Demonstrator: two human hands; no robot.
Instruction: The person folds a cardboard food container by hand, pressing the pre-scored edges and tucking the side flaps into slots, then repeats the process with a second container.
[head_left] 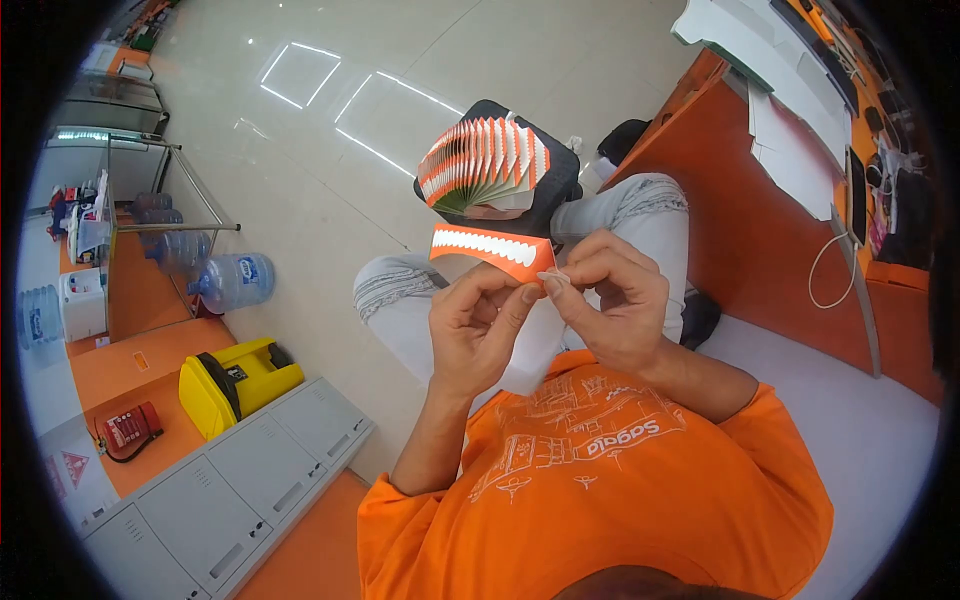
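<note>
Over my lap I hold an orange folded paper piece (pixel 520 268) with a row of white scalloped shapes along it. My left hand (pixel 475 325) pinches its lower edge between thumb and fingers. At its right end, the thumb and fingertips of my right hand (pixel 622 300) are closed on a small pale corner or flap. Just beyond the paper piece, a fanned stack of orange, white and green folded papers (pixel 485 165) rests on a black seat or stool (pixel 562 170). The undersides of my fingers are partly hidden.
To the right is an orange desk (pixel 690 170) with papers, a phone (pixel 856 195) and a looped white cable (pixel 812 285). At left are water bottles (pixel 237 280), a yellow bin (pixel 235 385), a fire extinguisher (pixel 130 427) and grey lockers (pixel 230 480).
</note>
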